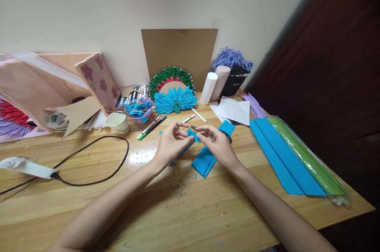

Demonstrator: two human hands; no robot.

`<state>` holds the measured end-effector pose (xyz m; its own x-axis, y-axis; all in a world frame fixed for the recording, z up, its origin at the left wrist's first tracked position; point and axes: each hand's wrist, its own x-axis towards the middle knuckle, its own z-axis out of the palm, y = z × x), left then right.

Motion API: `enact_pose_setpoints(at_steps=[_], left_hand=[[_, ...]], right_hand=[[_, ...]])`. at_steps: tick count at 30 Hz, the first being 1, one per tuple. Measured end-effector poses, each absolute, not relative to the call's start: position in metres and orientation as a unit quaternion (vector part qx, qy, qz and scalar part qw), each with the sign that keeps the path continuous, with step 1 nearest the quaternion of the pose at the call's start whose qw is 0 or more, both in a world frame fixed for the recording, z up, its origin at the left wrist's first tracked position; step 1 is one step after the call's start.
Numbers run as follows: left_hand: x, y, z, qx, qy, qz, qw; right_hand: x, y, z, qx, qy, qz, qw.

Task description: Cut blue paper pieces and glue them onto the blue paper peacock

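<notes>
Between my two hands is a small piece of blue crepe paper [194,136], bent and pinched at both sides. My left hand [172,143] is closed on its left side with thumb and fingertips. The right side is pinched by my right hand [216,143]. Scissors with dark handles [228,136] pass behind my right hand, their blade tips showing above its fingertips; I cannot tell how firmly they are held. Below my right hand lies a folded blue crepe strip [204,161]. A narrow blue strip [180,154] is partly hidden under my left hand.
A blue paper peacock [175,101] stands before a cardboard sheet [179,48]. Markers [152,127], a paper cup [117,122] and a basket of blue scraps [139,109] are to the left. Blue crepe sheets [285,161] and a green pack [308,161] lie right. A black cable [128,153] loops left.
</notes>
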<state>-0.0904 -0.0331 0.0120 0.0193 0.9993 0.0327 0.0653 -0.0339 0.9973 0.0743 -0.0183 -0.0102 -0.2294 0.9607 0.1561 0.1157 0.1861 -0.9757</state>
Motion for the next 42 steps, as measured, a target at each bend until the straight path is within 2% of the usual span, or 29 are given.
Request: enact_pose_setpoints(at_steps=[8,15,26,35,42], left_hand=[[-0.089,-0.029,0.001,0.505,0.491,0.382,0.598],[-0.090,-0.028,-0.003,0.529,0.476,0.353,0.607],[-0.093,-0.028,0.018,0.499,0.469,0.300,0.664],[-0.102,-0.025,0.023,0.514,0.434,0.263,0.692],[-0.101,-0.025,0.021,0.525,0.460,0.260,0.667]], right_hand=[[0.077,-0.015,-0.013,-0.428,-0.655,0.441,0.440],[0.080,-0.019,-0.007,-0.398,-0.742,0.342,0.417],[0.083,-0.017,-0.011,-0.302,-0.835,0.147,0.436],[0.088,-0.015,-0.014,-0.233,-0.867,0.083,0.433],[0.091,-0.016,-0.016,-0.200,-0.894,0.039,0.400]])
